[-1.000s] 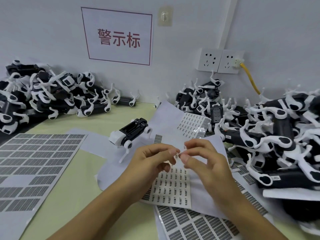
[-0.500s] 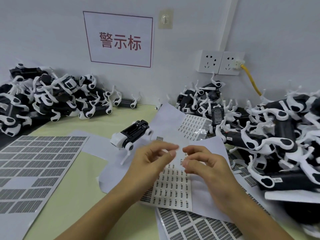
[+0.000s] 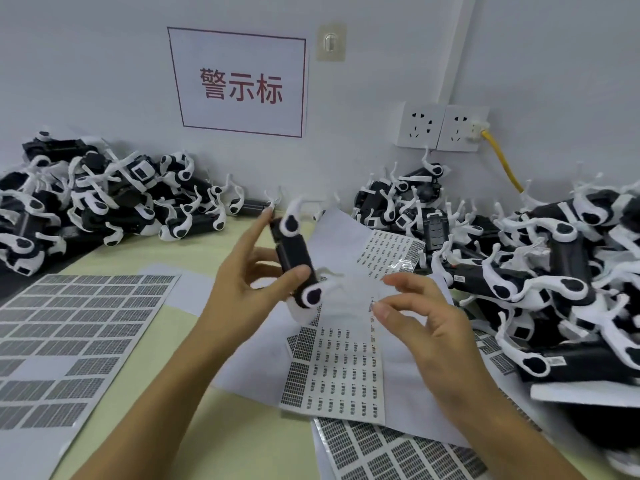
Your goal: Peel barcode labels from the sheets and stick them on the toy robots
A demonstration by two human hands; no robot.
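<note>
Toy robot (image 3: 293, 261) gripped in left hand (image 3: 242, 285), lifted.

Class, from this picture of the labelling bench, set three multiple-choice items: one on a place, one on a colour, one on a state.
1. Where is the sign with red characters?
A. on the wall
B. on the table
C. on a robot pile

2. What colour is the cable at the wall socket?
A. blue
B. yellow
C. green

3. What is the left hand doing?
A. resting flat
B. gripping a toy robot
C. holding a pen

Key: 1 A, it hangs above both piles; 2 B, it shows yellow; 3 B, thumb and fingers wrap the black body.
</note>
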